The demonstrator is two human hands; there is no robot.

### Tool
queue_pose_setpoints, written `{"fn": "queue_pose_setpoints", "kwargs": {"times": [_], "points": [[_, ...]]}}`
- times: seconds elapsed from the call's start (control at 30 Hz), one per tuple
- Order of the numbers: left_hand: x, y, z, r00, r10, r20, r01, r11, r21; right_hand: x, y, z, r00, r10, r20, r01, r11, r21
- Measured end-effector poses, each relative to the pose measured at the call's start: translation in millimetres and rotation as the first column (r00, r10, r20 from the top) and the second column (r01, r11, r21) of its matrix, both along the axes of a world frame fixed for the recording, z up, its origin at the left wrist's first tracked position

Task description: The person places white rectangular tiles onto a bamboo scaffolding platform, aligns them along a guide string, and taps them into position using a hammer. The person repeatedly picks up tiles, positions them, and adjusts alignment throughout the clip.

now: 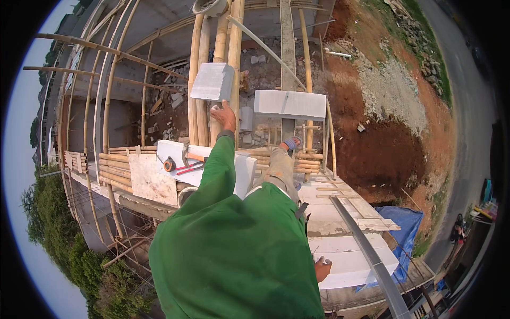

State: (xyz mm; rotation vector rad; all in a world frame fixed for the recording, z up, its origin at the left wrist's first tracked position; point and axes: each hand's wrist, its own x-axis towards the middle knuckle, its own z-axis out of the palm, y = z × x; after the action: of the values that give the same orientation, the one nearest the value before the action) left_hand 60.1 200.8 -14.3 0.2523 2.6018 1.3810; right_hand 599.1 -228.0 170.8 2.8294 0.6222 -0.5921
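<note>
My left hand (223, 114), in a green sleeve, reaches forward to the near edge of a grey block (211, 81) on upright-running bamboo poles, its fingers apart and slightly bent. A long white block (289, 103) lies to its right across a narrow beam. Behind my left arm, a white slab (244, 181) carries an orange tape measure (170, 164), a red-handled tool (188, 170) and an orange-handled tool (196, 157). My right hand (322, 268) is low at the right beside white blocks (356, 255), fingers loosely curled and apart.
My sandalled foot (291, 143) stands high among bamboo scaffolding (114, 173) over rubble and red soil (388, 154). A metal straightedge (361, 236) lies over the right-hand ledge. A blue tarp (404, 223), a road (470, 159) and a parked motorcycle (458, 228) are below at the right.
</note>
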Motion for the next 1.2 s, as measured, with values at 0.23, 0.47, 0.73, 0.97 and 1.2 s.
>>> {"fn": "queue_pose_setpoints", "kwargs": {"times": [0.23,0.47,0.73,0.97,1.2], "points": [[-112,20,-20,0.591,-0.083,0.803,-0.403,0.831,0.383,21,46,-26,0.919,0.048,-0.391,0.031,0.981,0.192],[-129,35,-48,0.485,-0.243,0.840,-0.274,0.870,0.410,24,70,-25,0.877,0.041,-0.479,0.064,0.977,0.202],[-73,75,11,0.854,0.111,0.508,-0.285,0.917,0.280,30,74,-65,0.886,0.159,-0.435,-0.009,0.945,0.328],[3,46,68,0.913,-0.401,0.080,0.408,0.907,-0.101,-3,102,-61,0.895,0.191,-0.403,0.008,0.897,0.443],[154,51,88,-0.092,-0.643,0.760,0.841,0.359,0.405,-43,155,-26,0.926,0.353,-0.133,-0.226,0.802,0.553]]}}
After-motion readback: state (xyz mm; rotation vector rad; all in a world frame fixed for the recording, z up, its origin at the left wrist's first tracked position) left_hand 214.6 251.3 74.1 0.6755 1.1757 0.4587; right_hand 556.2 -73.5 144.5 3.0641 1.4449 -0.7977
